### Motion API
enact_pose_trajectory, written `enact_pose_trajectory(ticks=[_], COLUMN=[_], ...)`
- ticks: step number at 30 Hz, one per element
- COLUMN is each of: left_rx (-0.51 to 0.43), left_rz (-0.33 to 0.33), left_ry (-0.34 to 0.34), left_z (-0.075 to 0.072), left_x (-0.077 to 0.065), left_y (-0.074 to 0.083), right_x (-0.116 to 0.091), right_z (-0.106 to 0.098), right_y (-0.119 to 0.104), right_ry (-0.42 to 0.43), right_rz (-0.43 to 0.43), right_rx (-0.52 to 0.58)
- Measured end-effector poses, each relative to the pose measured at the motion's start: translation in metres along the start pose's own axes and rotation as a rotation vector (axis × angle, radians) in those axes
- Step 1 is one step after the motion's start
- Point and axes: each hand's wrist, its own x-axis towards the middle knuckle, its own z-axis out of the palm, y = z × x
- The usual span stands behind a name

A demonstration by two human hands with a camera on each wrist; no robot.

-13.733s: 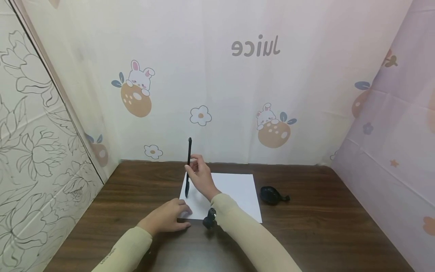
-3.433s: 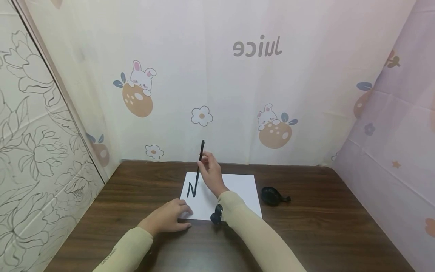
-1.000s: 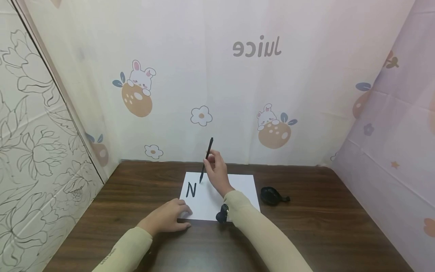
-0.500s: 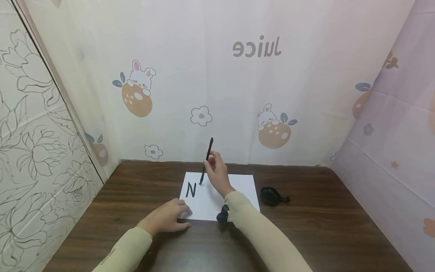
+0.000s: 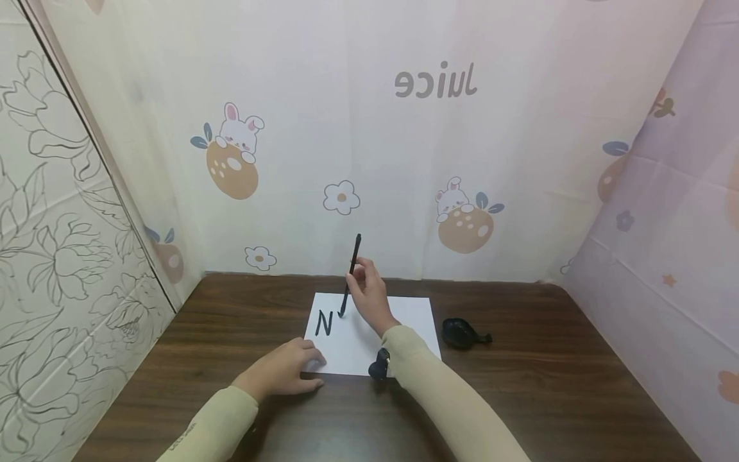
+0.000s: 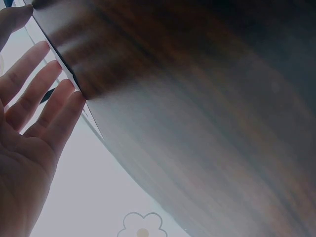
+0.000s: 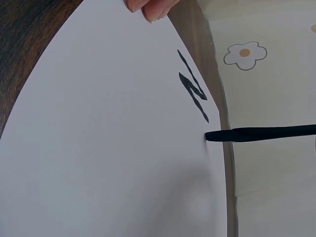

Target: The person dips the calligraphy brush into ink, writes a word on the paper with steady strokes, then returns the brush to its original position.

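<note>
My right hand point(image 5: 372, 298) pinches a slim black writing brush point(image 5: 354, 264), held upright with its top leaning slightly right. The brush tip point(image 7: 210, 136) touches the white paper point(image 5: 346, 356), where a short dark mark shows in the head view. Left of it stands a black letter N point(image 5: 324, 323), seen from another angle in the right wrist view. My left hand point(image 5: 283, 367) rests at the paper's near left corner, fingers extended on the sheet and thumb on the table. In the left wrist view the left hand point(image 6: 29, 133) shows spread fingers holding nothing.
A black dish with a short handle point(image 5: 462, 333), its inside dark, sits right of the paper on the brown wooden table point(image 5: 537, 385). Patterned curtains point(image 5: 358, 141) stand behind the table and along its sides. A small black camera point(image 5: 378, 364) hangs from my right wrist.
Since the earliest frame, the N has appeared and my right hand has shifted right with the brush. Over the last second the tip moved slightly nearer, leaving a small mark. The left hand stays put.
</note>
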Motion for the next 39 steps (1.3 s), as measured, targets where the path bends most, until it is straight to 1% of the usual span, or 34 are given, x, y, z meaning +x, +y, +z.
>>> enact_pose_trajectory(ticks=[19,33,39], left_rx=[-0.002,-0.005,-0.007], left_rz=[-0.016,-0.023,-0.027], left_ry=[-0.012,-0.022,-0.024], left_z=[-0.0012,-0.0025,-0.0036], left_x=[-0.0001,0.0008,0.001], left_y=[0.0023,0.0027,0.0032], right_x=[-0.0033,-0.0068,-0.0083], right_z=[-0.0016,-0.0034,-0.0048], right_y=[-0.0004,-0.002,-0.0038], right_ry=[-0.004,-0.009,-0.004], right_rz=[-0.011,-0.004,-0.018], right_rx=[0.001,0.031,0.028])
